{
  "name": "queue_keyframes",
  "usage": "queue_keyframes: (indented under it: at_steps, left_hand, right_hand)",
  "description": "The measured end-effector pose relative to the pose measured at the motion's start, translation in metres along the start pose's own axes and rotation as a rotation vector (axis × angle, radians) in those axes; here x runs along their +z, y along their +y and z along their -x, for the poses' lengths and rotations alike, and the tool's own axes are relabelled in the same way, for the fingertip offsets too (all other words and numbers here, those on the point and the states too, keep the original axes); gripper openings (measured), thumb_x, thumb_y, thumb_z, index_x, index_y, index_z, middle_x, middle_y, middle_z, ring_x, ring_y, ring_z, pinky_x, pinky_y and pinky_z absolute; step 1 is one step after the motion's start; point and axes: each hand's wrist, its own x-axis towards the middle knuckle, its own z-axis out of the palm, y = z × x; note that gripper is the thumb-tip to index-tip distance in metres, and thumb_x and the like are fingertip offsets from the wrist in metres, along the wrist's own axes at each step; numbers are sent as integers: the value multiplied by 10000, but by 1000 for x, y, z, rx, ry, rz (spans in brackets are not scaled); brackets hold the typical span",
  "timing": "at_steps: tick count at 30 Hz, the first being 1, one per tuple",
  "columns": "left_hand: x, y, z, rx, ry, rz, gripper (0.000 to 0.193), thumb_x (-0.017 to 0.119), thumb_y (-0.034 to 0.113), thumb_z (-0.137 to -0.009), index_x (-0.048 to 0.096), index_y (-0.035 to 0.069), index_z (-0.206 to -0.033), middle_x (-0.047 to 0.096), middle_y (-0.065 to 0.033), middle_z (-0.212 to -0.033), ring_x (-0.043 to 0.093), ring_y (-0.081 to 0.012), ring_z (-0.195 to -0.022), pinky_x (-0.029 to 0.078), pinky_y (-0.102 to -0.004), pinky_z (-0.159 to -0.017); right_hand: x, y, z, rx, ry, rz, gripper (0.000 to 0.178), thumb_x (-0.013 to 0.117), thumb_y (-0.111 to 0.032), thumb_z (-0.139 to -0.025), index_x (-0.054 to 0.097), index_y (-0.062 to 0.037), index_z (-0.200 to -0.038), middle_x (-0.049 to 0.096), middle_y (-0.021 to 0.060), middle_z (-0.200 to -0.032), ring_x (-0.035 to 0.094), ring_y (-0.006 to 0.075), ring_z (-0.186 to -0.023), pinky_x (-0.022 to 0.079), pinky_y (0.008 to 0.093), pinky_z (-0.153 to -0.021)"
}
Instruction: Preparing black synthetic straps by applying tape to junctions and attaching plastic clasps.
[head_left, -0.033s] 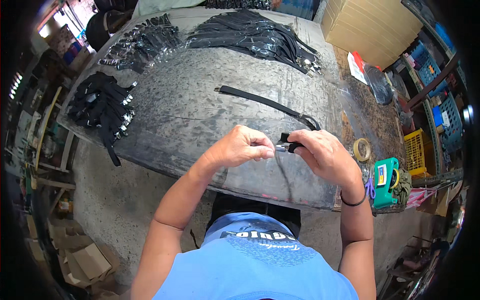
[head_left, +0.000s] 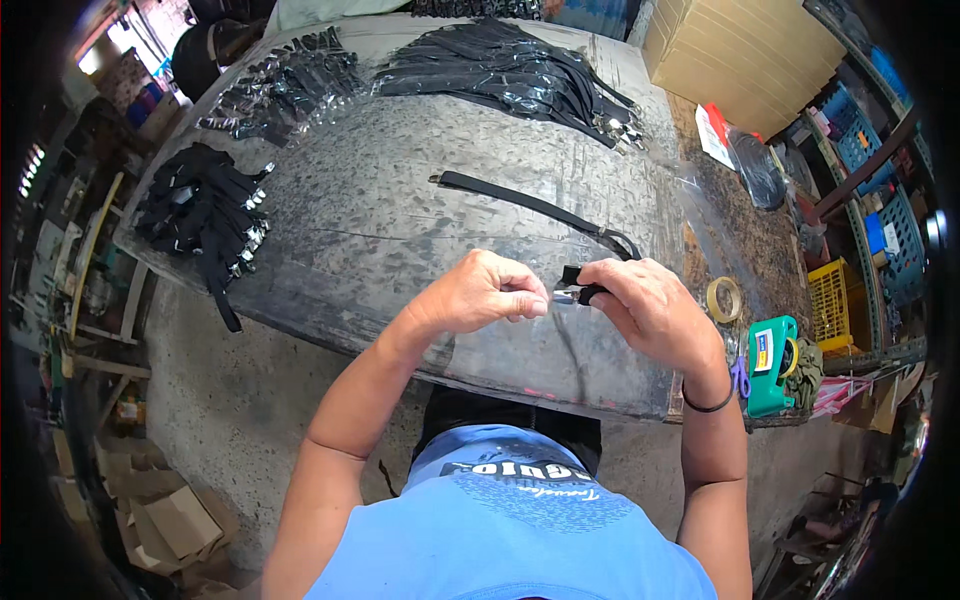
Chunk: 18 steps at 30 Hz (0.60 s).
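A worn, dark grey tabletop [head_left: 340, 215] is spread beneath both hands, with a heap of black straps [head_left: 490, 65] laid along its far side. Much nearer, a single black elastic strap [head_left: 530, 203] is stretched out just beyond the hands, its long axis slanted from far left to near right; its near end is curved in toward the right hand [head_left: 648, 312], which is the nearer of the two. By that hand, a folded black strap end is gripped between closed fingers. At the left hand [head_left: 482, 293], thumb and forefinger are brought together; whether anything thin is pinched there cannot be told. Between the hands, a small metal clip [head_left: 566, 297] is pointed leftward, just beside the left fingertips.
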Motion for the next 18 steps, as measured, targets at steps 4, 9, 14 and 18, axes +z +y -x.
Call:
queue_keyframes:
  at_steps: [4,9,14,18]
  left_hand:
    - [-4,2,2,15,-16,-36,174,737,145,-848,724,0,-942,698,-22,-823,626,-79,-749,528,-251,-686]
    - [-2,7,1,1,-2,-25,178,733,136,-852,722,-9,-954,700,-36,-825,630,-82,-735,527,-240,-675]
    - [0,5,0,12,10,-28,194,726,151,-859,717,-13,-964,698,-35,-816,630,-84,-722,524,-243,-663]
    - [-3,4,-1,-13,32,-5,217,722,175,-864,715,-12,-972,698,-37,-815,631,-89,-715,521,-247,-653]
  right_hand:
    - [2,3,-1,-33,49,37,240,652,-33,-795,588,-69,-1023,669,91,-904,640,283,-860,477,389,-722]
    - [0,0,-4,7,-31,70,220,654,-51,-797,609,-85,-1010,641,95,-879,631,284,-841,477,392,-722]
    - [5,0,-8,30,34,17,210,655,-54,-795,613,-74,-1000,628,104,-873,624,302,-833,484,402,-718]
    - [4,2,-8,31,52,-88,204,650,-53,-806,611,-68,-1005,623,109,-862,619,319,-827,493,408,-718]
